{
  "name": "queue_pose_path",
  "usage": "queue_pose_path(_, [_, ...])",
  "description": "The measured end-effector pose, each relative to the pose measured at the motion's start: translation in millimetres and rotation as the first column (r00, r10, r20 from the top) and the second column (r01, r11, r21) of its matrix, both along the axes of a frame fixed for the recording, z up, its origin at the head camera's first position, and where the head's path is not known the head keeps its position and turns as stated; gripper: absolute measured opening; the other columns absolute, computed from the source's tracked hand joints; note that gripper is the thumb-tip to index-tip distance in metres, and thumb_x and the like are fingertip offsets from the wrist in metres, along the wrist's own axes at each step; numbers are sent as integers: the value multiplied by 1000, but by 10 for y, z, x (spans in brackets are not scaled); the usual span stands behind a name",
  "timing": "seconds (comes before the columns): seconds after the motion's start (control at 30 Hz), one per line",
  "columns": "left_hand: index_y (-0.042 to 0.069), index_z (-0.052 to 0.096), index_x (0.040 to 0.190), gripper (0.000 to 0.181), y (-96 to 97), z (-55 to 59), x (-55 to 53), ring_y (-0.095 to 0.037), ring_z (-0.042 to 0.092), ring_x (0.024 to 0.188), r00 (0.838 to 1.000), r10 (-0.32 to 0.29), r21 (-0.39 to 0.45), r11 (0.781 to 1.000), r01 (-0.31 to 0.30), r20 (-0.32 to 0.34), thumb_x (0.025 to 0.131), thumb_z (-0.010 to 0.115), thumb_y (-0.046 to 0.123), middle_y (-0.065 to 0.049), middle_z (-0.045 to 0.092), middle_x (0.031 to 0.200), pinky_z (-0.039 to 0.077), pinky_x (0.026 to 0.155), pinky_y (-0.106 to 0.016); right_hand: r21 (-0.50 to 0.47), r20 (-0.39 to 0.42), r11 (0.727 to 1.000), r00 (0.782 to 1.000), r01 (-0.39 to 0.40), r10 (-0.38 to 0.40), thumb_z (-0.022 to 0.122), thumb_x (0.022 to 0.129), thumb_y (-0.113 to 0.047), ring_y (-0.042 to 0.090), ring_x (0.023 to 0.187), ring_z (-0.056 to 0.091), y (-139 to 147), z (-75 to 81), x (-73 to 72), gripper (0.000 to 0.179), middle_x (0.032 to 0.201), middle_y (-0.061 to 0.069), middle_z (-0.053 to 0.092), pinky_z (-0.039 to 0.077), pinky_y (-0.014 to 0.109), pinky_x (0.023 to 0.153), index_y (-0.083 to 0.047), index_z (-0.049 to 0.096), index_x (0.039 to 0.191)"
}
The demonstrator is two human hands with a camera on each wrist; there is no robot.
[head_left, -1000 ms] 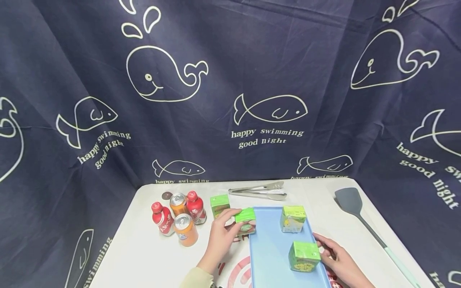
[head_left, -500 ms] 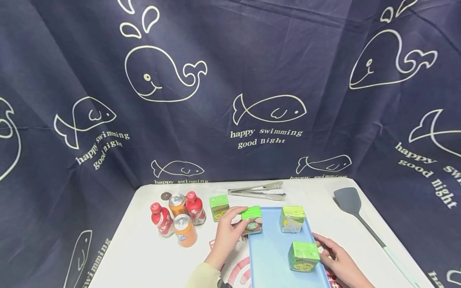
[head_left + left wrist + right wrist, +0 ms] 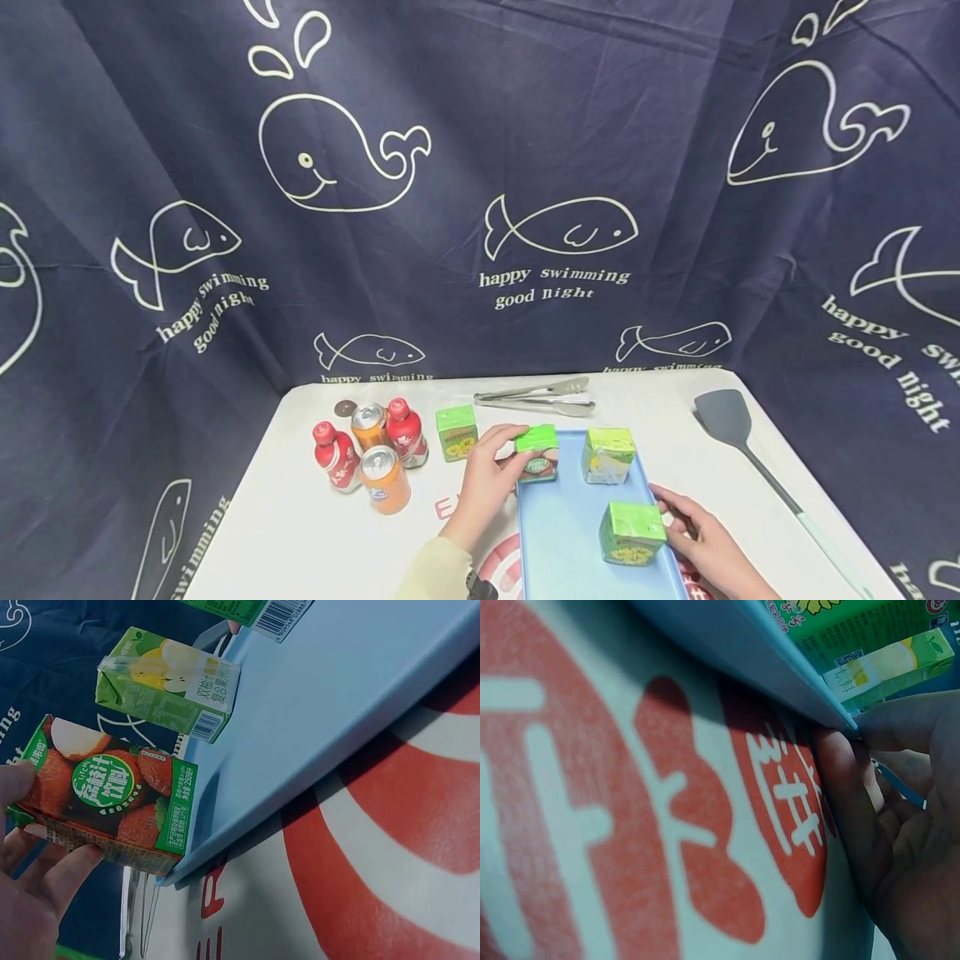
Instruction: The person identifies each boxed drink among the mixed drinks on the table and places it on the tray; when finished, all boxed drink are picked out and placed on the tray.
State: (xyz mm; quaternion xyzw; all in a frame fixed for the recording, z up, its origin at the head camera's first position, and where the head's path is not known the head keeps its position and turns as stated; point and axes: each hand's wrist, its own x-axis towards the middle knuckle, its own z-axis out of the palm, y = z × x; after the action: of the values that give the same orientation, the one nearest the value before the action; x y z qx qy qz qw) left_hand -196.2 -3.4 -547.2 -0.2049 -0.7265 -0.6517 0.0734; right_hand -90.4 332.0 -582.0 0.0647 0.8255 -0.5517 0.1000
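Observation:
My left hand grips a litchi juice carton at the far left corner of the blue tray. In the left wrist view the carton's printed side shows, its base at the tray's rim; whether it touches cannot be told. My right hand pinches the tray's right edge between thumb and finger, as the right wrist view shows at the rim. On the tray stand a yellow-green juice carton and a green juice carton, the latter near my right hand.
Another green carton stands left of the tray. Further left are two red bottles and two orange cans. Metal tongs lie behind the tray. A spatula lies along the right side of the white table.
My left hand has moved right with the litchi juice carton, from beside the tray's left edge to over its far left corner. My right hand has stayed at the tray's edge.

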Motion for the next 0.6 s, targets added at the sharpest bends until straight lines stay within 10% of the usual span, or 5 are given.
queue_pose_path(0.6, [12,74,126,33,82,-118,-82,-23,63,124,1000,-18,-23,1000,18,-11,94,77,5,-2,67,128,60,91,-27,30,-30,999,999,-17,17,62,105,-13,5,114,55,12,14,-4,56,150,21,51,47,14,94,0,43,156])
